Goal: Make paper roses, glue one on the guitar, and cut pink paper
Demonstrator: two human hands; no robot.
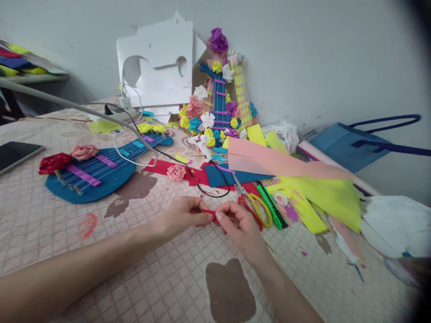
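Between my two hands is a small piece of red felt or paper [210,211], pinched by the fingertips of both. My left hand [185,215] is closed on its left end, and my right hand [240,224] grips the right end, where a thin pale stick seems to show. Most of the piece is covered by my fingers. Just beyond lie a pink fabric rose [176,172] and a red strip [158,167]. A blue guitar-shaped craft [114,181] with purple bars, strings and a red rose [54,163] rests to the left.
Red and yellow scissors [257,208] and a green cutter knife [271,206] lie right of my hands. A white glue gun [203,146] stands behind, its black cord looping forward. Pink [269,160] and yellow sheets [330,197] spread rightward. Decorated guitars [220,101] lean on the wall.
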